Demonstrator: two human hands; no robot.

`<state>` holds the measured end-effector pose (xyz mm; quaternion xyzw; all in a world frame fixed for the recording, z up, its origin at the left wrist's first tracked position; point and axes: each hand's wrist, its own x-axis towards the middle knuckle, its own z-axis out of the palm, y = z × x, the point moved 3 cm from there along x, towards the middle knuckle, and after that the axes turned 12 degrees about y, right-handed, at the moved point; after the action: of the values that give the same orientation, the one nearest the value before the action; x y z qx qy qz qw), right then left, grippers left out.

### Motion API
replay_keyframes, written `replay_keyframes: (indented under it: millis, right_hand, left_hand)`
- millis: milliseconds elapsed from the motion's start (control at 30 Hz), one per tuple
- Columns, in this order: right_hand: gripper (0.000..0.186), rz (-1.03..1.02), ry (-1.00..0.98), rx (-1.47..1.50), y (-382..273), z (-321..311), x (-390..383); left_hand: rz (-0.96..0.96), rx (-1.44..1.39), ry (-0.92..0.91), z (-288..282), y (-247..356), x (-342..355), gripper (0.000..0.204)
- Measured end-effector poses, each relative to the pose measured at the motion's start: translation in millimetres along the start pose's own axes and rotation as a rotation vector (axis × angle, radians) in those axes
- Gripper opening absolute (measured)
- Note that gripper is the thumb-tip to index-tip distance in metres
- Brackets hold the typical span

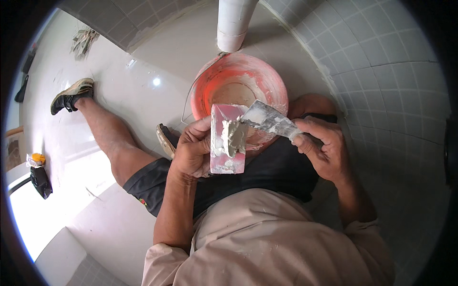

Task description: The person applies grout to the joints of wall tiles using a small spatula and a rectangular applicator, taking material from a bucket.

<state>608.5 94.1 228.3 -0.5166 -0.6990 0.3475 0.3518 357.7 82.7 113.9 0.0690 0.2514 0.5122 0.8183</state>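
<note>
In my left hand (pixel 188 148) is a small pink rectangular board (pixel 217 138), face up and smeared with paste; its underside and any handle are hidden. A thick lump of off-white paste (pixel 234 139) sits on its middle. My right hand (pixel 325 147) grips a putty knife (pixel 274 121) near the base of its blade. The wide metal blade, streaked with paste, points left, its tip touching or just over the board's upper right edge. Beyond both hands stands a red bucket (pixel 280 90), its inside coated with pale residue, its wire handle hanging to the left.
A white pipe (pixel 234 28) rises behind the bucket. Grey tiled wall (pixel 381 81) closes in on the right. My legs spread around the bucket on the pale floor (pixel 157 102). At the far left lie a dark bag-like item (pixel 41 181) and a heap of scraps (pixel 85 43).
</note>
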Motion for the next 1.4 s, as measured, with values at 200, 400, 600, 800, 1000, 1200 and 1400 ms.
replay_keyframes:
  millis: [200, 400, 600, 800, 1000, 1200, 1400]
  right_hand:
    - [0.016, -0.313, 0.143, -0.205, -19, -10, 1]
    - [0.018, -0.079, -0.062, 0.006, -20, -13, -3]
    - [0.017, -0.115, -0.046, -0.101, -14, -11, -8]
    - [0.021, -0.181, 0.099, -0.246, -4, -23, -27]
    - [0.024, -0.429, 0.561, -0.481, 26, -72, -64]
    - [0.026, -0.22, 0.851, -0.761, 154, -144, -160]
    - [0.027, 0.196, 0.731, -0.894, 253, -164, -219]
  left_hand:
    - [-0.031, 0.049, -0.088, 1, 0, -2, 0.052]
    - [-0.027, 0.143, 0.058, 12, -3, 2, 0.052]
    - [-0.039, 0.14, -0.027, 25, -12, 2, 0.045]
    - [-0.071, 0.205, -0.077, 46, -25, 9, 0.045]
    - [-0.248, 0.465, -0.135, 63, -51, 14, 0.046]
    - [-0.148, 0.394, 0.103, 53, -38, -5, 0.038]
    - [0.035, 0.502, 0.337, 1, -14, -34, 0.037]
